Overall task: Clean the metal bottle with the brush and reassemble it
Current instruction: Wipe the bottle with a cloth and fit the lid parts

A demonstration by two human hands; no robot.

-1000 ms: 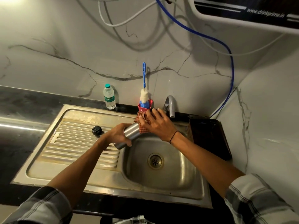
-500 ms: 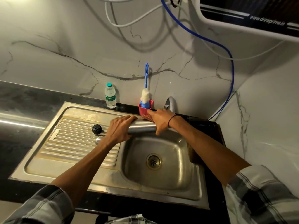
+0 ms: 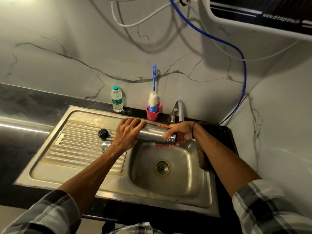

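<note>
The metal bottle (image 3: 152, 134) lies level over the sink's back-left corner, its threaded neck pointing right. My left hand (image 3: 126, 134) grips its base end. My right hand (image 3: 181, 131) holds a red checked cloth (image 3: 179, 142) wrapped round the neck end. The black cap (image 3: 103, 133) and a small round metal lid (image 3: 106, 144) rest on the ribbed drainboard (image 3: 76, 149). The brush (image 3: 153, 97), blue-handled with white bristles, stands in a red cup (image 3: 153, 114) against the wall.
The steel sink basin (image 3: 185, 174) with its drain (image 3: 161, 167) lies below the bottle. The tap (image 3: 178, 110) rises behind my right hand. A plastic water bottle (image 3: 116, 101) stands at the wall. A dark tray (image 3: 224, 134) sits right of the sink.
The bottle went from tilted to level. My right hand slid the cloth along it to the neck end, and the small metal lid came into view.
</note>
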